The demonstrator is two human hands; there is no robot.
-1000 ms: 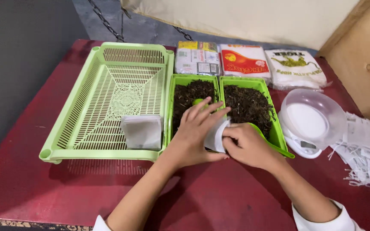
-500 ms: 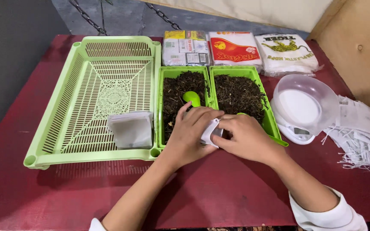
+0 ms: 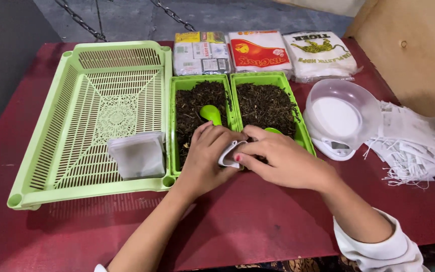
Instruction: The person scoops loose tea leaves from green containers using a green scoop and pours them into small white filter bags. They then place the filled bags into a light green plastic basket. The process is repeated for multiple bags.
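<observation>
**A:** so what are the hands doing here?

**B:** both are closed around one small white paper pouch (image 3: 229, 153). The left hand (image 3: 206, 156) is curled round it from the left, fingers folded over the top, and the right hand (image 3: 278, 160) pinches its right edge with thumb and fingertips. The pouch sits between the two hands, right at the near rim of the two narrow green plastic trays of dark loose tea leaves (image 3: 264, 103).

**A:** anything in those trays?

**B:** a bright green plastic scoop (image 3: 211, 113) lies in the left one, just beyond the left hand's knuckles. A second bit of green peeks out past the right hand, can't tell what it is.

**A:** and around them?

**B:** left of the left hand there's a big light green slotted plastic basket (image 3: 101, 100) with a stack of flat white pouches (image 3: 138, 155) in its near corner. Right of the right hand, a white kitchen scale with a clear bowl (image 3: 341, 118), then a heap of white stringed bags (image 3: 414, 146). Beyond the trays, three printed packets (image 3: 260, 50) in a row. It's all on a dark red table (image 3: 258, 221).
</observation>
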